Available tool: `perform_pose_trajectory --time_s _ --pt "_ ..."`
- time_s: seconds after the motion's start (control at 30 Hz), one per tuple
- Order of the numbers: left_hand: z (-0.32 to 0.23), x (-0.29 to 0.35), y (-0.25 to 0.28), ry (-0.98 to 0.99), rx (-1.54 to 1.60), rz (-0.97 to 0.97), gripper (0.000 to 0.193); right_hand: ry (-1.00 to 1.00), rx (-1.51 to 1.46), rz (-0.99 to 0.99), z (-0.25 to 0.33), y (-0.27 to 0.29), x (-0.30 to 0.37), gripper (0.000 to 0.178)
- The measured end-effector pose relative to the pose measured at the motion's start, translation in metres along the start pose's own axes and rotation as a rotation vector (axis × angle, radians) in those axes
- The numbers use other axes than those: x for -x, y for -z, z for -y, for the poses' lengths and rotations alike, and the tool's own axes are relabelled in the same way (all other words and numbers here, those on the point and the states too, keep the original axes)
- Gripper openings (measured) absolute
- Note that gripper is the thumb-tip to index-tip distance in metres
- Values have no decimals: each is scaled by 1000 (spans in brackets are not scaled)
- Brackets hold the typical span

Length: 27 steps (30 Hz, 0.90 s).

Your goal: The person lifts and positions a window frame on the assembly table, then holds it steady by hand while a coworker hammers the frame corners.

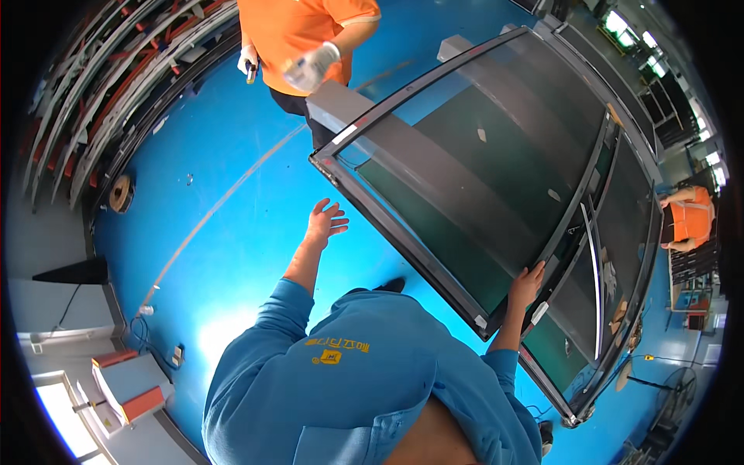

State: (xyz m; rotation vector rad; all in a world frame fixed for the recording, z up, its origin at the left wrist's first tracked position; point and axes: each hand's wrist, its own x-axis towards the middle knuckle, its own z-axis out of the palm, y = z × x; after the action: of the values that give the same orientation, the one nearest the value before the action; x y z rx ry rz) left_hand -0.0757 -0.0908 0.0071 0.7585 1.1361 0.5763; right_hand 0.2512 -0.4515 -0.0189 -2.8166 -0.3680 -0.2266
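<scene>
Looked bright across the middle, with daylight from a window (66, 415) at lower left and from panes (618, 28) at upper right. Flared to white glare on the blue floor (229, 329). Bowed the edges of the framed panel (465, 182), darkened to black at the corners. Smeared a co-worker's glove (311, 68); softened toward the right rim.

shows two blue-sleeved hands (327, 221) (526, 287), two white-gloved hands (247, 58) (311, 68), two orange-shirted co-workers (302, 35) (692, 215), at least two dark-framed panels (496, 155), one fan (679, 394).
</scene>
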Motion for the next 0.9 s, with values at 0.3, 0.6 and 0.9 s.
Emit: perform_pose_trajectory --time_s 0.3,0.6,0.9 --pt "-33 10 8 -246 -844 20 70 106 -24 -75 -10 -1 6 52" --pt "-57 -27 -22 -484 -1529 -294 56 311 -266 -85 12 59 102 46" --pt "-45 -59 -27 -604 -1652 -351 53 100 -298 -65 -12 92 160 42"
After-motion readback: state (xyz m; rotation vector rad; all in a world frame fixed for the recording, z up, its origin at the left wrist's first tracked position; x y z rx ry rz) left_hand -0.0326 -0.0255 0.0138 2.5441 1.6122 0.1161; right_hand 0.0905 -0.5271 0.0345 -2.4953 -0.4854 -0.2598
